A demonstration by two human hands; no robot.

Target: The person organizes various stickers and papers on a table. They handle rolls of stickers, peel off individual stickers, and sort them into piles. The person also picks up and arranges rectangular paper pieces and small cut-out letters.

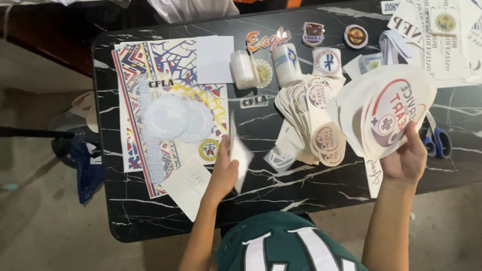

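Black marble-look table [281, 188] over bare floor; left hand [224, 170] grips a white slip [240, 155], right hand [407, 159] a sticker stack [386, 113].

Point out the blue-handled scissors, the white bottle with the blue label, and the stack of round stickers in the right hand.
Blue-handled scissors [438, 140], head view, on a blue handle loop.
White bottle [286, 64], head view, mid-body on its label.
Stack of round stickers [394, 113], head view, on the top sticker's face.

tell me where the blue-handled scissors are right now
In the head view the blue-handled scissors lie on the black marble table at its right side, just right of the right hand and partly hidden behind the fanned round stickers it holds.
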